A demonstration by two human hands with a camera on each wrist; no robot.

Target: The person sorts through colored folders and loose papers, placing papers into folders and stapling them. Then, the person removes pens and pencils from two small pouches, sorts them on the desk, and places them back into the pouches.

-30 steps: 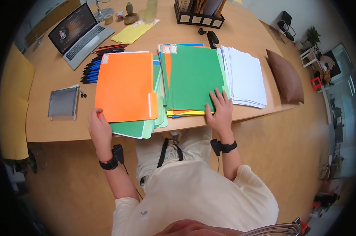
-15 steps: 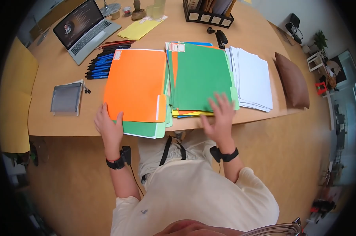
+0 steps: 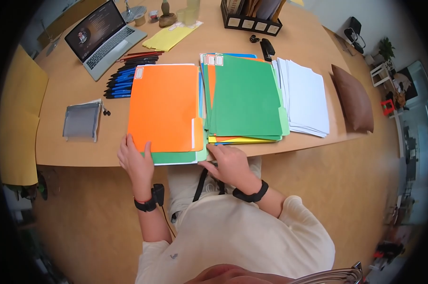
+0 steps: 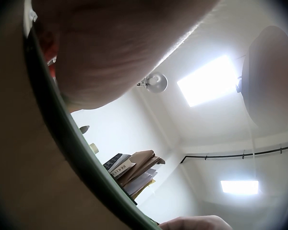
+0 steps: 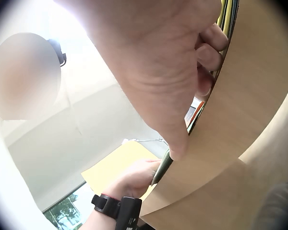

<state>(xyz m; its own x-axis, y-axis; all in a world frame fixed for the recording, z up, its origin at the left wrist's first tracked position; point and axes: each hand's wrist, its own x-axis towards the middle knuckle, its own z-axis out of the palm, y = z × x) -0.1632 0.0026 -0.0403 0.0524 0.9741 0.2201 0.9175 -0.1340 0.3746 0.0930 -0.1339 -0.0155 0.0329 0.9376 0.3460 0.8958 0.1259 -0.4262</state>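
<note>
A stack of folders with an orange folder [image 3: 164,106] on top lies near the table's front edge. A green folder [image 3: 169,158] sticks out below the orange one. At the stack's lower left corner is my left hand [image 3: 137,163], fingers along the side and thumb at the orange folder's bottom edge. My right hand [image 3: 233,166] touches the lower right corner, the thumb [image 5: 180,143] reaching the green folder's edge. Its other fingers bend beside a second stack, topped by a green folder [image 3: 247,97]; the right wrist view shows them against the folder edges.
Paper sheets [image 3: 304,99] lie right of the second stack, then a brown cushion [image 3: 353,99]. Pens [image 3: 121,81], a grey zip pouch [image 3: 81,120] and a laptop [image 3: 105,47] are on the left. A stapler [image 3: 267,49] and a black file holder [image 3: 252,22] stand behind.
My right hand has left the second stack's green folder and moved left to the first stack's corner. The lower green folder now shows less below the orange one and more at its right.
</note>
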